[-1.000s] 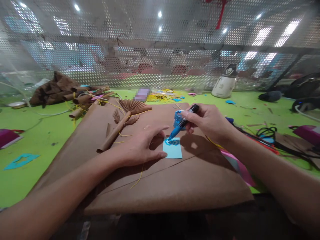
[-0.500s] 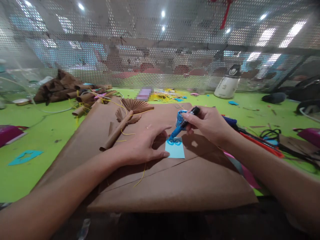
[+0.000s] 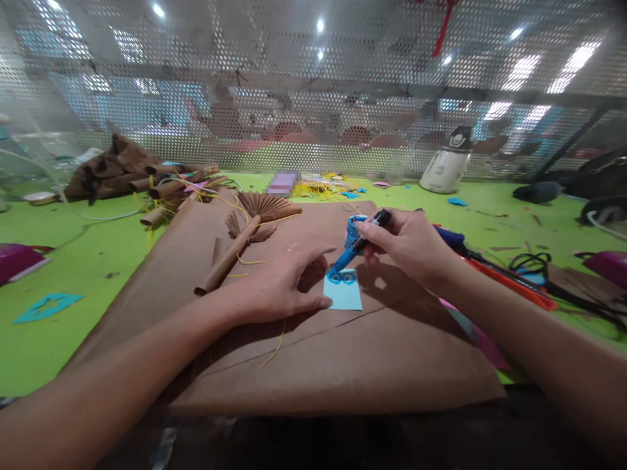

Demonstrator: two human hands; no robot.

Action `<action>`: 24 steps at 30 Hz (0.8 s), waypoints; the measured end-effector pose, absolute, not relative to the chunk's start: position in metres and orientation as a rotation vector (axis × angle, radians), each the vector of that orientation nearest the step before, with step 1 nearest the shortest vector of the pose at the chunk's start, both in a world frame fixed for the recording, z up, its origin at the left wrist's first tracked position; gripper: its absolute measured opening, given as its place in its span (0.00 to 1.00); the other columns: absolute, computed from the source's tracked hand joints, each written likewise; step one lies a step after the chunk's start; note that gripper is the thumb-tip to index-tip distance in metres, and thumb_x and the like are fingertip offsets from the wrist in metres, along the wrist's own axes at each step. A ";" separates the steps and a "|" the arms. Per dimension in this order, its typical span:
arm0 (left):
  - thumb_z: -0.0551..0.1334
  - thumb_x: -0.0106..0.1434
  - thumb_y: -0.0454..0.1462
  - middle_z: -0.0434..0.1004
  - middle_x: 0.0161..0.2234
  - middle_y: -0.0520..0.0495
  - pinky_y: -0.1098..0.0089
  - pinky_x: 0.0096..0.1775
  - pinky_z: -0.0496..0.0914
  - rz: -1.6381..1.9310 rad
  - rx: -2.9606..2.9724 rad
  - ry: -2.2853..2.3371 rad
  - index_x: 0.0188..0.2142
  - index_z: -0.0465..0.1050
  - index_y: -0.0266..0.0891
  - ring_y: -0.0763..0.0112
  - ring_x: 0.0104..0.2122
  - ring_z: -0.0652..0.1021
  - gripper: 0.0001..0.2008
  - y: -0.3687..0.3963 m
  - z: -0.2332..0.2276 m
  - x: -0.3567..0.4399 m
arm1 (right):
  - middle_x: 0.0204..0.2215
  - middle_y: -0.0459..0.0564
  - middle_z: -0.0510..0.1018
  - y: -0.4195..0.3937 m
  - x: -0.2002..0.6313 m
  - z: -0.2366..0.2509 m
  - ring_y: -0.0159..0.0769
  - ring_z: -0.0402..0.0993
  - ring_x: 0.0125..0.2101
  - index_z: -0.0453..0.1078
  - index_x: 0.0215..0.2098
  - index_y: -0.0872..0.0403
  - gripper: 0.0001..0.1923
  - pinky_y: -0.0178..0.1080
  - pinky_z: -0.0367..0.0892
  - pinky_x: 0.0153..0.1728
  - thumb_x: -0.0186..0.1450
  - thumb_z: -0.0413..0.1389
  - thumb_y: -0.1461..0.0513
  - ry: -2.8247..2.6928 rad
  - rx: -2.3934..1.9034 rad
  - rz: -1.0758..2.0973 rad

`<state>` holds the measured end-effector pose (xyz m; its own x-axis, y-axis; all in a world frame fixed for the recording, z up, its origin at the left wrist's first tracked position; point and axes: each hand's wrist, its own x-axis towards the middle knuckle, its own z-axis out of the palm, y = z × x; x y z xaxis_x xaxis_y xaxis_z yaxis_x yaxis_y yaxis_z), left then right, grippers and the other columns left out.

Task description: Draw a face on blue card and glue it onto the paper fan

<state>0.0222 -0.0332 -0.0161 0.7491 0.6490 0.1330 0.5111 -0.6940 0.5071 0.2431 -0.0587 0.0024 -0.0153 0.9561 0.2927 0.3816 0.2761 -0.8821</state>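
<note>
A blue marker (image 3: 345, 259) is being clamped by fingers of the right hand (image 3: 416, 245), its tip on a pale-blue paper square (image 3: 345, 297) being touched by parted fingers of the left hand (image 3: 277, 284).

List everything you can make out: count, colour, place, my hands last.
Paper square: one, light blue, centre.
Marker: one, blue and black, tip at square.
Jar-like item: one, blue, behind marker.
Pleated fans: at least two, brown, left of centre.
Large sheet: one, brown, underneath.
Table: one, green, beneath all.
Rolled tubes: several, brown, left.
Strings: several, yellow, sheet and table.
Jug: one, white, far right.
Star-cut paper: one, blue, left.
Crumpled heap: one, brown, far left.
Magenta items: two, opposite edges.
Orange item: one, right.
Scraps: many, mixed, on table.
Perforated screen: one, grey, background.
Left hand: one, thumb at square.
Right hand: one, around marker.
</note>
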 end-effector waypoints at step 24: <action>0.66 0.56 0.46 0.68 0.55 0.43 0.54 0.54 0.65 0.447 2.501 0.876 0.62 0.56 0.46 0.56 0.53 0.70 0.36 -0.032 -0.018 0.021 | 0.16 0.44 0.73 -0.059 0.244 0.003 0.28 0.70 0.16 0.66 0.25 0.56 0.13 0.33 0.67 0.22 0.62 0.58 0.57 -1.567 -1.272 0.689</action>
<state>0.0214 -0.0317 -0.0179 0.7459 0.6487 0.1510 0.5027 -0.6971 0.5112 0.2441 -0.0592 0.0035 0.0127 0.9453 0.3261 0.3984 0.2943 -0.8687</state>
